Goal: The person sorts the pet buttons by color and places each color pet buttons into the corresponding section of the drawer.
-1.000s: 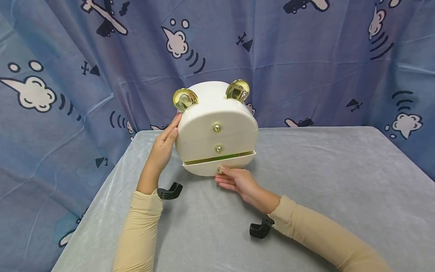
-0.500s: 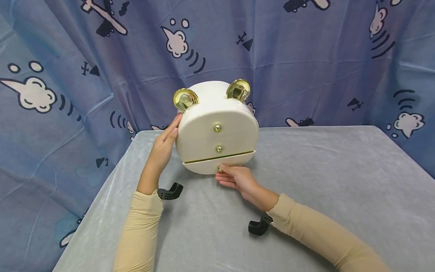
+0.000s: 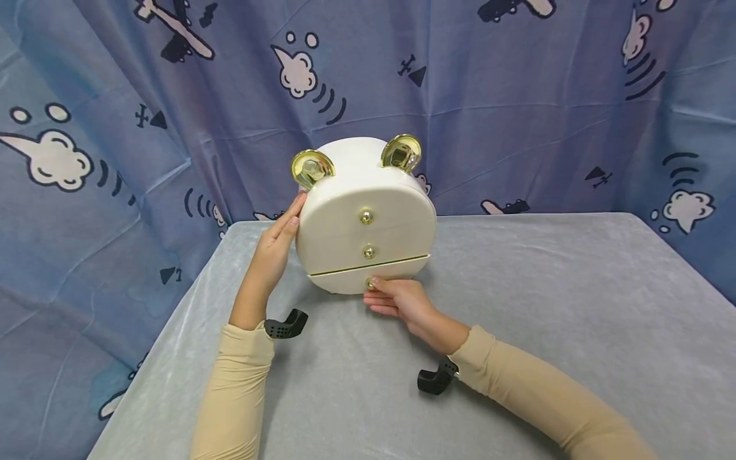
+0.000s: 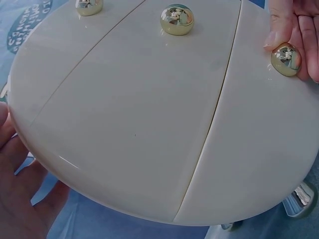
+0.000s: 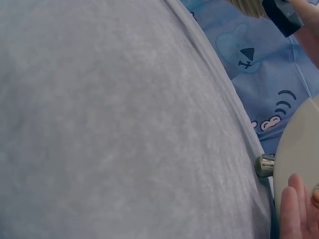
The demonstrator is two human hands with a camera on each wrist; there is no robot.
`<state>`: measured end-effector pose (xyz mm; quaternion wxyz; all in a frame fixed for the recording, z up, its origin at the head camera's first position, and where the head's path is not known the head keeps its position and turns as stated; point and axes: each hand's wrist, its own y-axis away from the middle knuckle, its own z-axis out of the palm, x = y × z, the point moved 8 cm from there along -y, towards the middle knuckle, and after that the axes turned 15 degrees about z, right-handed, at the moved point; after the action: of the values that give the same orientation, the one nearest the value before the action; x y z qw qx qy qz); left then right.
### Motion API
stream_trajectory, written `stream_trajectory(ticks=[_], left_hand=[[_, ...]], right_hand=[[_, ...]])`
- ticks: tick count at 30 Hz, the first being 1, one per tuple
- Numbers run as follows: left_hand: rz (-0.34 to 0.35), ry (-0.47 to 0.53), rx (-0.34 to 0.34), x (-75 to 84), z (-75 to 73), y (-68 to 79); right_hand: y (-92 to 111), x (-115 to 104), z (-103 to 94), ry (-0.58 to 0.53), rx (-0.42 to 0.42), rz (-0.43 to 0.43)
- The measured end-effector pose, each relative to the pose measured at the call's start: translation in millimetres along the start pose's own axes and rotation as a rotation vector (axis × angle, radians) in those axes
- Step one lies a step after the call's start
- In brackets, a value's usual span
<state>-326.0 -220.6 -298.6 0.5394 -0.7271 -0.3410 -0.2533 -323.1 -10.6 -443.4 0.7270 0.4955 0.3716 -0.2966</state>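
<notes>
A rounded white drawer box [image 3: 368, 191] with two gold ear-like pieces stands on the table. Three gold knobs run down its front. Its bottom drawer front [image 3: 345, 281] sits nearly flush below a thin seam. My left hand [image 3: 271, 249] rests along the box's left side with fairly straight fingers; in the left wrist view, the left hand [image 4: 25, 184] lies at its edge. My right hand [image 3: 402, 303] pinches the bottom knob [image 4: 286, 59] between thumb and fingers. Only part of the right hand [image 5: 294, 211] shows in the right wrist view.
A grey cloth [image 3: 546, 306] covers the table. Behind it hangs a blue curtain [image 3: 489, 128] with printed planes and clouds. Black wrist mounts [image 3: 287, 324] sit at both wrists. A short metallic foot [image 5: 264, 165] shows under the box.
The bottom drawer, partly out one second ago, has slid in until only a thin line shows. My right hand moved slightly inward with the knob; the left hand stayed in place.
</notes>
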Motion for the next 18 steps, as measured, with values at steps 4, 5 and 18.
stream_trajectory(ticks=[4, 5, 18], left_hand=[[0.005, 0.012, -0.002, 0.6, 0.3, 0.3], [0.005, 0.016, -0.001, 0.6, 0.3, 0.4], [0.004, 0.041, 0.001, 1.8, -0.1, 1.2]], right_hand=[[0.1, -1.3, 0.1, 0.010, 0.001, -0.006], [-0.1, -1.6, 0.1, 0.010, 0.001, -0.006], [-5.6, -4.9, -1.4, 0.028, -0.006, -0.001]])
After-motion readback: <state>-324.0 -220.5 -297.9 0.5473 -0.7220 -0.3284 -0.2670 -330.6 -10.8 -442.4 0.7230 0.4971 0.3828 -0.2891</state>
